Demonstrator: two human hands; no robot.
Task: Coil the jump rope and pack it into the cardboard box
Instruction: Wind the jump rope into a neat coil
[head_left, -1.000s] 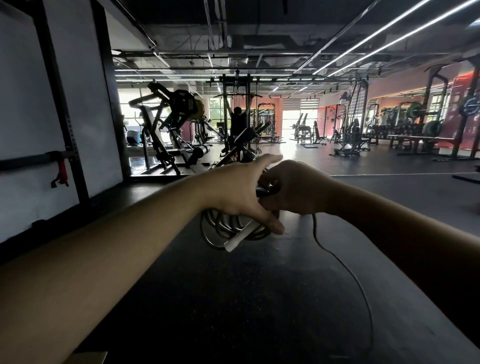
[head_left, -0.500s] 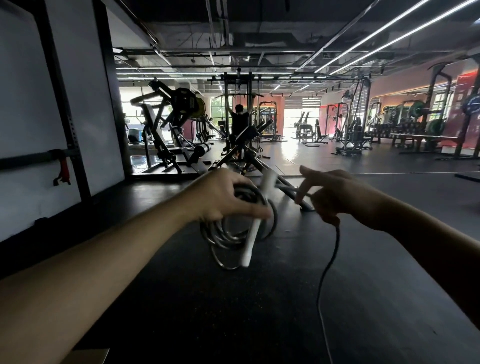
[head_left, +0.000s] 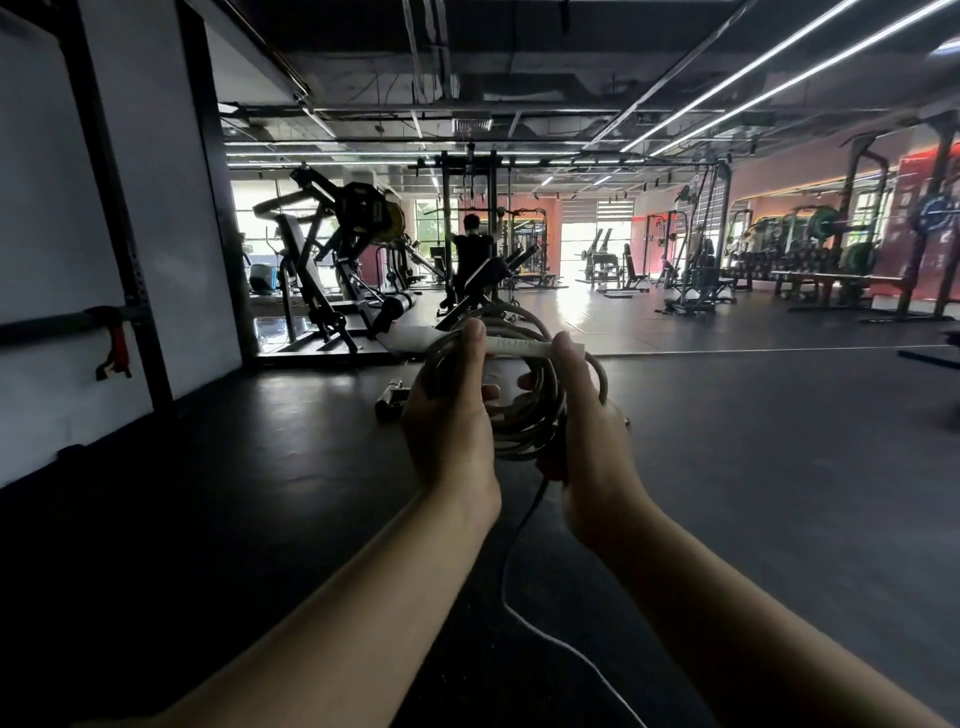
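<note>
Jump rope, head view: most of its length is gathered into a bundle of loops held at chest height between both hands, in front of the person. The left hand has its fingers closed around the left side of the coil, thumb pressed on the near end of the white handle; the right hand clamps the right side, thumb on the handle's far end. Coiling is judged nearly complete but unfinished: a loose tail hangs from the bundle and trails onto the dark rubber floor. Packing is not begun; no cardboard box is in view. Setting: a dim gym hall with weight machines, racks and ceiling strip lights; a distant person trains at a cable station.
</note>
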